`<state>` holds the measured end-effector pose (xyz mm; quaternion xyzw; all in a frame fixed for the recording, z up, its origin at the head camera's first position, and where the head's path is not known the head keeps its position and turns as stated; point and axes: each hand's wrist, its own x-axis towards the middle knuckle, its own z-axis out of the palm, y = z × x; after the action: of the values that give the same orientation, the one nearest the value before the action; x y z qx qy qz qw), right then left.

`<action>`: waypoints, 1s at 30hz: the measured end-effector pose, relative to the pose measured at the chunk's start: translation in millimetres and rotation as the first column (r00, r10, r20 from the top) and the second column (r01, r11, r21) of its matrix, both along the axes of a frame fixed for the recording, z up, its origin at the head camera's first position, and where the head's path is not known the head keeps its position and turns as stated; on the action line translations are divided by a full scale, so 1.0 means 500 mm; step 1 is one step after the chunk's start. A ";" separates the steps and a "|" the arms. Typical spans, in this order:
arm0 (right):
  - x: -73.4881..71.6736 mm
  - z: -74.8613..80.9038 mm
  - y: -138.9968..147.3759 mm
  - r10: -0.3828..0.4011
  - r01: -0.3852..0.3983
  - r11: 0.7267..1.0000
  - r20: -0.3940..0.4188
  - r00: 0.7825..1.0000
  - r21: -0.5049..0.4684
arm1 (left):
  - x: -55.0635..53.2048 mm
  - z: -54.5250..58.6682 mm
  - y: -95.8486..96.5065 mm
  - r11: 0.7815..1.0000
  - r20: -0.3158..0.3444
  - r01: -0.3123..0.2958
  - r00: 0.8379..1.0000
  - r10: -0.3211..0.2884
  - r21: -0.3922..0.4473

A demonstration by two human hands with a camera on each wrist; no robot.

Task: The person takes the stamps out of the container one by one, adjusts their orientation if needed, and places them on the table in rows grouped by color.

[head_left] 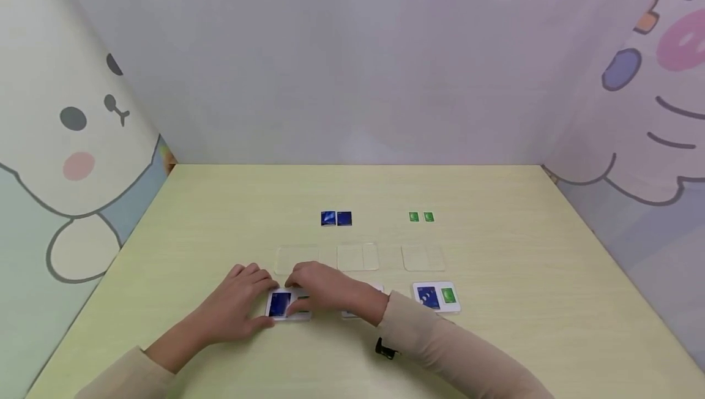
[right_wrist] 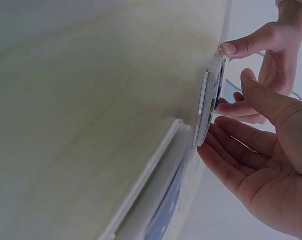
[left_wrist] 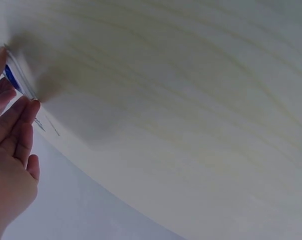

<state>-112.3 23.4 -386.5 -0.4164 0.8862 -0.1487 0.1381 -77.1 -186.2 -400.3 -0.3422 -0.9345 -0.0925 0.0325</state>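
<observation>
1. Head view: shows the left hand [head_left: 234, 307] curled at the left end of a white card case [head_left: 294, 295] on a wood-grain table [head_left: 496, 338], gripping it with thumb at the near edge and fingertips at the far edge.
2. Head view: shows the right hand [head_left: 322, 289] over the case's right end, fingers loosely bent, thumb by a blue card [head_left: 279, 305] in the left part; reveals only some of a green card [head_left: 303, 298] in the right part.
3. Head view: includes a second white case [head_left: 379, 288], mostly hidden under the right forearm, and a third white case [head_left: 451, 308] farther right, holding a moon-phase card [head_left: 428, 297] and a small green card [head_left: 448, 295].
4. Head view: behind these, shows three clear plates [head_left: 352, 257] in a row, then two loose blue cards [head_left: 344, 218] and two loose green cards [head_left: 428, 216].
5. Left wrist view: catches the card case edge-on at far left, among fingertips; too crowded to tell every finger's owner.
6. Right wrist view: shows the case's layered edge, touched by the left thumb and, at the far edge, by right fingertips; shows the right thumb apart from it.
</observation>
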 end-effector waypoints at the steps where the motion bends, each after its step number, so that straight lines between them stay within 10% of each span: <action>1: 0.000 0.000 -0.002 0.005 -0.005 1.000 -0.011 1.000 0.009 | 0.000 -0.001 0.000 1.000 -0.006 0.003 1.000 -0.003 0.002; 30: 0.034 -0.002 -0.067 -0.206 0.229 0.966 -0.175 0.963 0.123 | 0.000 -0.007 0.001 0.999 -0.058 0.028 0.998 -0.025 0.047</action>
<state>-95.5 -9.9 -387.4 -0.3163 0.9432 -0.0655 0.0785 -77.3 -185.5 -403.9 -0.3560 -0.9262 -0.1053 0.0664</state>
